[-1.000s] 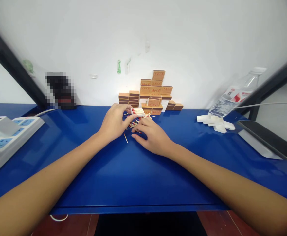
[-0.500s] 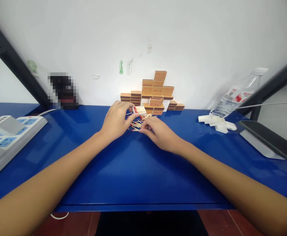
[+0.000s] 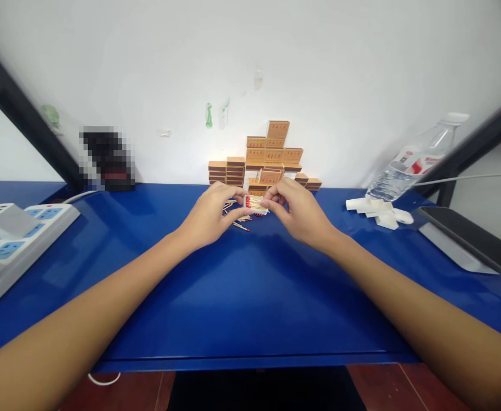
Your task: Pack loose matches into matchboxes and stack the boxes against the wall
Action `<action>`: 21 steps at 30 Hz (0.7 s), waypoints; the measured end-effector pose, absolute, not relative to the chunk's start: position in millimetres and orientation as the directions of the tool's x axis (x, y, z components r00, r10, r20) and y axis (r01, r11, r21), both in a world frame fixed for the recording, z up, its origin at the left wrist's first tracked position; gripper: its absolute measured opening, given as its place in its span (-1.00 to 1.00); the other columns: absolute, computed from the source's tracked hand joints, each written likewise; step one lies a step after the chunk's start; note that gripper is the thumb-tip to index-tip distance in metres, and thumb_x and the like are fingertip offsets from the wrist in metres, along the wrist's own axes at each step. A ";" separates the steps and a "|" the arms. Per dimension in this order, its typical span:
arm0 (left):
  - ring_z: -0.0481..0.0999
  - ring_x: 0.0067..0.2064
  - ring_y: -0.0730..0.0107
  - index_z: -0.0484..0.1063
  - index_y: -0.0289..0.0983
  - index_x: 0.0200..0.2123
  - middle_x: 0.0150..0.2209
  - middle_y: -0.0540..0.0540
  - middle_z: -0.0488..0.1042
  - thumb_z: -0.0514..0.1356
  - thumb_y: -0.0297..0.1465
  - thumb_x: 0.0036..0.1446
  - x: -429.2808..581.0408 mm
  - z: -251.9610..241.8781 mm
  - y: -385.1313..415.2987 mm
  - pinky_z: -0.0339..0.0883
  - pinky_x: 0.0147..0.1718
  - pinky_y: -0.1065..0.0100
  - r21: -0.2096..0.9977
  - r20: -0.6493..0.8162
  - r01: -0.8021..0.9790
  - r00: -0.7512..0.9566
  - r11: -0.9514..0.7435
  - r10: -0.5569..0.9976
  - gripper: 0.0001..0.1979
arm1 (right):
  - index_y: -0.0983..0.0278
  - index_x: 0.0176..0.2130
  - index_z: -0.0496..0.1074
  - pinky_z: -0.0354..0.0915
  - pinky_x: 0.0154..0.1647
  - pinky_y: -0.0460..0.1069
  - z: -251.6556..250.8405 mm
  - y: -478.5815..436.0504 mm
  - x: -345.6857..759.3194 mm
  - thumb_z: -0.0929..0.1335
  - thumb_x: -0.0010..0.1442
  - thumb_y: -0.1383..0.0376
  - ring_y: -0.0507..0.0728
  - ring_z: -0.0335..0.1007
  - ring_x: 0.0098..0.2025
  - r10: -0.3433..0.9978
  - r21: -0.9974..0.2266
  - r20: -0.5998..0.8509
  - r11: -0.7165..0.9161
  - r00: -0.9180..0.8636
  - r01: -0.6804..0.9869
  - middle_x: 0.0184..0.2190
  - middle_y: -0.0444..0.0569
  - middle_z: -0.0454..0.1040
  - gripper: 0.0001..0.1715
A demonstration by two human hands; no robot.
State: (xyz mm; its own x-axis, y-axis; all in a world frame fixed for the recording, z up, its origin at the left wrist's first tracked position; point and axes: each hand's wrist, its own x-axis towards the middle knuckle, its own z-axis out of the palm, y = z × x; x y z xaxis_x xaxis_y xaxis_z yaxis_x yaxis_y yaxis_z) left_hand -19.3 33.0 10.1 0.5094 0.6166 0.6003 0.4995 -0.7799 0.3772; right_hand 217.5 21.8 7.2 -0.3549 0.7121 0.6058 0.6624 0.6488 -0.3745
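My left hand [image 3: 209,216] and my right hand [image 3: 298,210] meet over the blue table [image 3: 241,285], both pinching a small white matchbox tray [image 3: 256,204] filled with red-tipped matches. The left fingers grip its left end, the right fingers its right end. Loose matches [image 3: 238,220] lie scattered on the table just under and left of the tray. Behind the hands, against the white wall, stands a pile of brown matchboxes [image 3: 267,160].
A white power strip [image 3: 5,228] lies at the left edge. A pixelated dark object [image 3: 107,157] stands at the back left. At the right are white tray pieces [image 3: 376,210], a tilted plastic water bottle [image 3: 408,165] and a dark phone [image 3: 468,240] on a white base.
My right hand rose from the loose matches on the table to the right end of the tray. The left hand kept hold of the tray, which now sits slightly lower and further right.
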 end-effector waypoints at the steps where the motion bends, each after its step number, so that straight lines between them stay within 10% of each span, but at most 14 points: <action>1: 0.54 -0.04 0.20 0.53 -0.19 -0.07 -0.10 -0.08 0.64 0.38 -0.29 0.28 -19.1 10.0 32.5 0.38 -0.02 0.18 0.378 0.596 0.499 0.513 -0.780 0.617 -0.79 | 0.21 -0.26 0.43 0.23 -0.22 0.06 7.0 21.4 217.1 0.39 0.36 0.33 0.18 0.34 -0.23 0.712 -0.371 0.605 0.648 -0.356 0.665 -0.25 0.00 0.45 -0.91; 11: 0.57 -0.06 0.19 0.56 -0.23 -0.09 -0.15 -0.08 0.66 0.38 -0.30 0.29 -21.5 11.2 37.0 0.39 -0.02 0.17 0.441 0.597 0.577 0.383 -0.688 0.704 -0.81 | 0.23 -0.23 0.46 0.22 -0.27 0.04 6.7 14.5 212.1 0.36 0.40 0.31 0.14 0.33 -0.29 0.653 -0.361 0.714 0.651 -0.250 0.668 -0.33 -0.03 0.44 -0.90; 21: 0.65 -0.15 0.25 0.60 -0.25 -0.12 -0.17 -0.10 0.69 0.34 -0.25 0.29 -21.3 10.3 41.9 0.47 -0.13 0.22 0.642 0.514 0.554 0.202 -0.530 0.834 -0.80 | 0.24 -0.28 0.42 0.31 -0.09 0.07 -26.8 12.6 180.6 0.44 0.33 0.31 0.17 0.38 -0.18 0.749 -0.383 0.439 0.656 -0.496 0.651 -0.24 0.01 0.45 -0.87</action>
State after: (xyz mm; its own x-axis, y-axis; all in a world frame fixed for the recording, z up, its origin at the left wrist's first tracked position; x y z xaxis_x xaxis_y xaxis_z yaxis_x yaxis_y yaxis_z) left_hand -21.3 41.9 10.3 0.2022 0.8335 0.5141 0.5541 -0.5302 0.6417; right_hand 180.6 12.6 -26.8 -0.4963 0.7490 0.4390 0.6506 0.6557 -0.3831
